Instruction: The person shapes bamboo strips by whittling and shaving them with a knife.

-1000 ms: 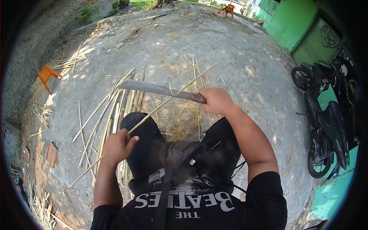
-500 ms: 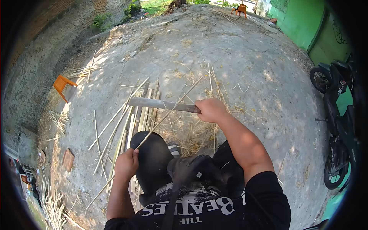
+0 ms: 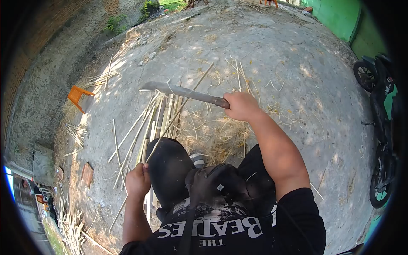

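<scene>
My right hand [image 3: 241, 106] is closed round the dark handle of a machete [image 3: 187, 92], whose long grey blade points left. In my left hand [image 3: 138, 180] is a thin bamboo strip [image 3: 175, 119], gripped low down; it slants up and right past my knee, its far end crossing the blade. Whether blade and strip touch I cannot tell. Under them, a pile of bamboo strips [image 3: 135, 131] lies on the ground by my left leg. Curly shavings [image 3: 212, 144] are scattered between my feet.
An orange plastic chair [image 3: 79, 95] stands at the left near the wall, with more strips [image 3: 70, 225] heaped below. A brick [image 3: 87, 174] lies nearby on the concrete. Along the right edge a motorcycle [image 3: 380, 123] is parked, and a green wall [image 3: 333, 21] rises behind.
The machete has moved up and away from me, its blade now tilted more. The strip in my left hand stands steeper. The whole view has shifted slightly.
</scene>
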Tool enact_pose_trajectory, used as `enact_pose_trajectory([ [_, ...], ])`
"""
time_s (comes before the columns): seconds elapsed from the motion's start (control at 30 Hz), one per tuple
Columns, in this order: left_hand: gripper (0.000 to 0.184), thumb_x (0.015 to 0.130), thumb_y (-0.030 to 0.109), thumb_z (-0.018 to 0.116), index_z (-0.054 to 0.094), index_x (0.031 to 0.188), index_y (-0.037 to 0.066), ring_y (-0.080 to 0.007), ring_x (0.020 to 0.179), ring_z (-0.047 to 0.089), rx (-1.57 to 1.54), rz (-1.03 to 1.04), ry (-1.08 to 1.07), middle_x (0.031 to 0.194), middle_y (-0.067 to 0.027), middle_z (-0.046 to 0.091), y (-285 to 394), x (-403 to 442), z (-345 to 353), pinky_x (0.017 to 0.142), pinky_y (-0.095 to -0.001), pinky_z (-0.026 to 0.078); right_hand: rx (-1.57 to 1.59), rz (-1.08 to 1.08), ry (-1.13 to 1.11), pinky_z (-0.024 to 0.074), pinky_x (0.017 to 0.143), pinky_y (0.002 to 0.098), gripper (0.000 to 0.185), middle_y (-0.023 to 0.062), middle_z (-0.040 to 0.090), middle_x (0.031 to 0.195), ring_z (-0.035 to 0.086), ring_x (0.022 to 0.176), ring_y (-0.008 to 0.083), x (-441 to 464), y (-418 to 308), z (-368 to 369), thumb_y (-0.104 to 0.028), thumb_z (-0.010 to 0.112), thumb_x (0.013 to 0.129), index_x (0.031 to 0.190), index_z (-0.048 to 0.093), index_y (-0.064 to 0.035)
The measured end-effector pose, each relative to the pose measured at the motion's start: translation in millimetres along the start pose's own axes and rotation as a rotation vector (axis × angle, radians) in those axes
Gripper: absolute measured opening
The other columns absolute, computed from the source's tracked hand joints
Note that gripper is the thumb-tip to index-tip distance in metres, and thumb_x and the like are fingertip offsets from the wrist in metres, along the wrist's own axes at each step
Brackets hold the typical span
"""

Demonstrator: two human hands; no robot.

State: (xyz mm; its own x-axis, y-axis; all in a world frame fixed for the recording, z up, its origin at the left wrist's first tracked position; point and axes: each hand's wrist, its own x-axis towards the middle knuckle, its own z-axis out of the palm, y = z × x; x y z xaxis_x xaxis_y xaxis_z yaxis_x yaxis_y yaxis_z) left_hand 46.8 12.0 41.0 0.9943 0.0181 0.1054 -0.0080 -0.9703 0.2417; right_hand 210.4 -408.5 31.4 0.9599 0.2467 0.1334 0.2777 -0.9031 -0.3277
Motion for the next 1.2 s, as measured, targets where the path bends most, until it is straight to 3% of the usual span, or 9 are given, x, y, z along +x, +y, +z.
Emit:
enact_pose_trajectory([
  [0.17, 0.036, 0.107, 0.03, 0.051, 0.057, 0.082, 0.004, -0.049, 0.067, 0.062, -0.009, 0.088, 0.035, 0.069, -0.0243, 0.063, -1.2, 3.9, 0.8, 0.061, -0.0576, 0.046, -0.096, -0.235, -0.076, 0.0546, 0.072, 0.051, 0.017, 0.0106, 0.071, 0.082, 0.07, 0.082, 0.037, -8.9, -28.9, -0.4, -0.023, 0.072, 0.08, 0.093, 0.065, -0.0138],
  [0.37, 0.033, 0.106, 0.027, 0.052, 0.057, 0.082, 0.005, -0.0476, 0.064, 0.061, 0.026, 0.102, 0.07, 0.067, -0.0223, 0.061, -38.7, -21.3, -13.9, 0.057, -0.0567, 0.044, 0.099, 0.173, -0.027, 0.0551, 0.077, 0.0496, 0.018, 0.0117, 0.072, 0.091, 0.071, 0.091, 0.0348, -3.8, 49.4, -6.4, -0.022, 0.071, 0.08, 0.096, 0.068, -0.0133],
  [0.47, 0.035, 0.106, 0.029, 0.051, 0.057, 0.082, 0.004, -0.0489, 0.067, 0.062, 0.053, 0.015, 0.022, 0.069, -0.0239, 0.063, -24.2, -23.0, -5.6, 0.06, -0.0576, 0.045, 0.039, 0.203, -0.065, 0.055, 0.079, 0.0493, 0.019, 0.0126, 0.072, 0.094, 0.07, 0.094, 0.0345, -7.6, 26.6, -17.9, -0.021, 0.07, 0.081, 0.098, 0.069, -0.0132],
  [0.7, 0.034, 0.106, 0.029, 0.052, 0.059, 0.083, 0.004, -0.0487, 0.068, 0.063, 0.002, 0.084, 0.002, 0.07, -0.0231, 0.064, -0.5, 0.0, 7.9, 0.061, -0.0571, 0.046, -0.06, -0.141, -0.192, 0.0546, 0.075, 0.0504, 0.018, 0.0086, 0.071, 0.09, 0.071, 0.091, 0.0328, -8.9, -32.6, -3.8, -0.021, 0.071, 0.079, 0.096, 0.068, -0.0156],
  [0.8, 0.032, 0.106, 0.027, 0.053, 0.06, 0.084, 0.005, -0.0476, 0.066, 0.062, 0.02, 0.1, 0.016, 0.069, -0.022, 0.063, -23.7, -4.8, 1.4, 0.06, -0.0559, 0.046, -0.005, -0.026, -0.138, 0.0549, 0.076, 0.0492, 0.016, 0.0102, 0.071, 0.088, 0.071, 0.09, 0.0336, -3.9, -4.9, -4.5, -0.02, 0.07, 0.08, 0.095, 0.068, -0.0143],
  [0.93, 0.032, 0.106, 0.025, 0.053, 0.058, 0.081, 0.005, -0.0462, 0.062, 0.06, 0.012, 0.102, 0.092, 0.065, -0.0218, 0.059, -59.1, -24.9, -6.4, 0.056, -0.0539, 0.043, 0.278, 0.345, 0.046, 0.0535, 0.076, 0.047, 0.02, 0.016, 0.072, 0.089, 0.069, 0.088, 0.0366, 4.3, 60.4, -6.2, -0.022, 0.068, 0.081, 0.095, 0.068, -0.0087],
  [1.03, 0.034, 0.106, 0.024, 0.052, 0.056, 0.079, 0.004, -0.0467, 0.06, 0.058, -0.059, 0.061, 0.168, 0.063, -0.0221, 0.057, -59.8, -30.5, -6.6, 0.054, -0.0536, 0.041, 0.365, 0.438, 0.089, 0.0522, 0.076, 0.0466, 0.024, 0.018, 0.071, 0.09, 0.069, 0.086, 0.0372, 4.4, 73.2, -3.0, -0.024, 0.069, 0.081, 0.095, 0.068, -0.005],
  [1.2, 0.036, 0.108, 0.027, 0.048, 0.056, 0.081, 0.003, -0.0492, 0.062, 0.058, -0.039, 0.05, 0.113, 0.065, -0.0237, 0.059, -34.6, -7.3, -3.3, 0.056, -0.0557, 0.042, 0.381, 0.361, 0.153, 0.0518, 0.075, 0.0471, 0.025, 0.0192, 0.07, 0.088, 0.069, 0.085, 0.0371, -0.1, 43.1, -4.4, -0.024, 0.07, 0.08, 0.094, 0.065, -0.0035],
])
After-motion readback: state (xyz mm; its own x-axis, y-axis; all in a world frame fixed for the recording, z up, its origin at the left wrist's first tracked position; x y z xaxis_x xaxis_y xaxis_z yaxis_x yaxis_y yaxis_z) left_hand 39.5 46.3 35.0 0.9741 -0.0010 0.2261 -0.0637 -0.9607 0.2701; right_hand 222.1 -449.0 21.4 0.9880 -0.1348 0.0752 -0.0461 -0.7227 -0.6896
